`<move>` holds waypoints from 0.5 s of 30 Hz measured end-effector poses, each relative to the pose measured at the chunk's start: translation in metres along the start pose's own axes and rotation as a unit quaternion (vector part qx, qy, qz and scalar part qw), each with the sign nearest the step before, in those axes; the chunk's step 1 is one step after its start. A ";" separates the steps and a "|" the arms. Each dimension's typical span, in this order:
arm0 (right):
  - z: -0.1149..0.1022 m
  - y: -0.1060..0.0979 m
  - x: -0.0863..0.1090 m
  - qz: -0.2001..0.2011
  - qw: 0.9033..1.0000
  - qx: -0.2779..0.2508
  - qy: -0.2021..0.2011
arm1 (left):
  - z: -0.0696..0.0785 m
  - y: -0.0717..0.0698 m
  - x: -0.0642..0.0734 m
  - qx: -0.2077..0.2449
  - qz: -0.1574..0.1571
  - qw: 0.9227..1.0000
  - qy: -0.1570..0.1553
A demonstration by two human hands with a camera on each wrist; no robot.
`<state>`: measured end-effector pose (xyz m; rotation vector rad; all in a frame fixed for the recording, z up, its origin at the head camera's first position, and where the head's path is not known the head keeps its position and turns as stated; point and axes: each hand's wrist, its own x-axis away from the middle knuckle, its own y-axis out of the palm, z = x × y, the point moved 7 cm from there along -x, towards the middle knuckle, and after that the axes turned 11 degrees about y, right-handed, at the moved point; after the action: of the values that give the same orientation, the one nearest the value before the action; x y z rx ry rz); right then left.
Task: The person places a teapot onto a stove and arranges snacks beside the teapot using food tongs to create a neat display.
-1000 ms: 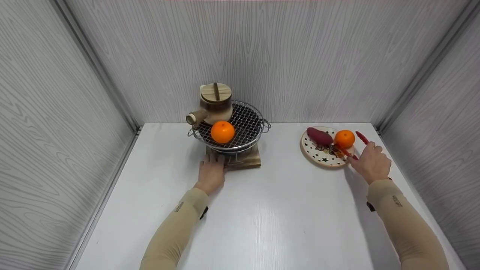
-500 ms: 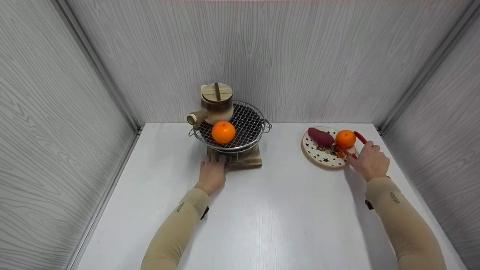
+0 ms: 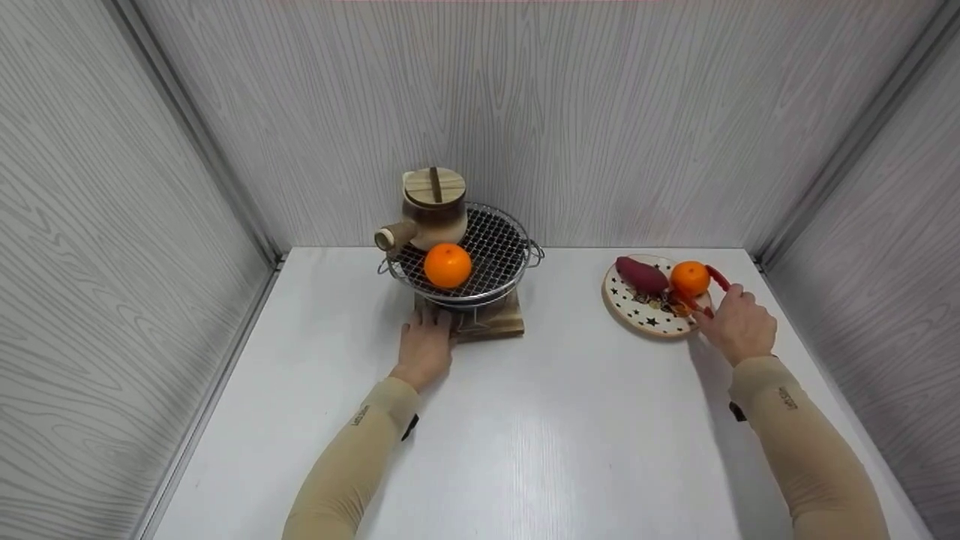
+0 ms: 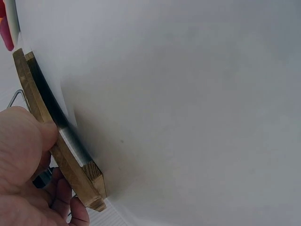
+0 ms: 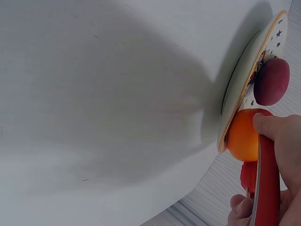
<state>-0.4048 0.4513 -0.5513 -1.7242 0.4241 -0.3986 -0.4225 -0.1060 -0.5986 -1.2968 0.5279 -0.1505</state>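
My left hand (image 3: 425,352) grips the near left part of a wooden base (image 3: 491,321), its thumb on the board's edge (image 4: 75,172) in the left wrist view. Above that base is a round wire grill (image 3: 491,247), bearing an orange (image 3: 448,265) and a brown side-handled teapot (image 3: 435,214) with a wooden lid. At the right, my right hand (image 3: 742,326) holds red tongs (image 5: 267,181). The tongs' tips lie on either side of a second orange (image 3: 690,278), which sits on a star-patterned plate (image 3: 626,304). Beside it on the plate lies a purple sweet potato (image 3: 642,275).
A white table (image 3: 555,420) carries everything, with grey wood-grain panels (image 3: 600,120) rising at the back and both sides. The teapot stands close to the back panel. Wire handles (image 3: 535,253) stick out from the grill's sides.
The tongs' arms have drawn closer together around the orange on the plate, and my right hand has shifted slightly left. My left hand keeps its place on the wooden base.
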 end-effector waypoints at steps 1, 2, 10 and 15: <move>0.000 0.000 0.000 -0.001 1.000 0.000 -0.001 | 0.000 0.000 0.000 0.000 0.001 1.000 0.001; 0.000 0.001 0.000 -0.003 1.000 -0.001 -0.001 | 0.000 0.000 0.000 0.000 0.001 1.000 0.002; 0.002 -0.003 0.002 -0.004 1.000 -0.016 -0.001 | 0.001 -0.001 0.001 0.004 -0.001 1.000 0.003; -0.001 -0.008 0.003 0.010 1.000 -0.018 -0.011 | 0.001 -0.003 0.002 0.000 0.013 1.000 0.009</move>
<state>-0.4020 0.4500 -0.5429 -1.7561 0.4347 -0.3601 -0.4197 -0.1067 -0.5964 -1.2888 0.5595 -0.1413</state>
